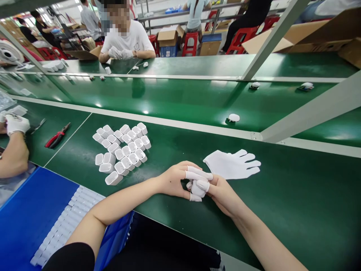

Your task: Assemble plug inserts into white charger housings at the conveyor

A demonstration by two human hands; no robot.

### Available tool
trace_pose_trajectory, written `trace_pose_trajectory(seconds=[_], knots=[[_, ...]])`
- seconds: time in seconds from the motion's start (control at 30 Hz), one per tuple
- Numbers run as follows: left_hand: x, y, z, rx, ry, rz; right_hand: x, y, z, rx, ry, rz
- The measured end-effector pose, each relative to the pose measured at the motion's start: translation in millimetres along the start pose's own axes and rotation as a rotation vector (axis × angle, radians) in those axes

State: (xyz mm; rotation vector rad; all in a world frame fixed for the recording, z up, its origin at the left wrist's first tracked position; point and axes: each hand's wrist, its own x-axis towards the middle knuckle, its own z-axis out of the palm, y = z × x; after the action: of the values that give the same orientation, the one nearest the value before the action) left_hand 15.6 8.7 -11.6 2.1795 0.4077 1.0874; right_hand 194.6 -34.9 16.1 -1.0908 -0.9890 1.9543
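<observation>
My left hand [180, 180] and my right hand [218, 188] meet above the green table [282, 210]. White finger covers sit on several of my fingertips. Between the hands is a small white rounded piece [198, 188], with the fingers of both hands closed round it; part of it is hidden. A flat white glove [234, 164] lies just beyond my right hand, fingers pointing right. Several white open-topped cups [126, 162] stand and lean in a cluster to the left, beyond my left forearm.
Red-handled pliers [58, 138] lie at the left, near a co-worker's gloved hand [17, 124]. A blue bin [25, 222] holds rows of white parts. Beyond a metal rail, a belt [180, 99] carries small white pieces. A grey post [310, 109] rises at the right.
</observation>
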Motion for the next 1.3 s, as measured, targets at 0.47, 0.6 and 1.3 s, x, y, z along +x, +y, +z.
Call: trace_pose_trajectory(seconds=[0.47,0.6,1.3], knots=[[3.2,0.0,-3.3,-0.011,-0.020,-0.058,1.1,3.6,2.6,0.035,0.089,-0.046],[5.4,2.9,-7.1,-0.043,0.028,-0.063,0.2,4.6,2.0,0.052,-0.012,-0.099],[3.9,-6.9,-7.7,-0.197,0.004,-0.153,-0.2,4.9,4.2,0.246,-0.086,-0.101]])
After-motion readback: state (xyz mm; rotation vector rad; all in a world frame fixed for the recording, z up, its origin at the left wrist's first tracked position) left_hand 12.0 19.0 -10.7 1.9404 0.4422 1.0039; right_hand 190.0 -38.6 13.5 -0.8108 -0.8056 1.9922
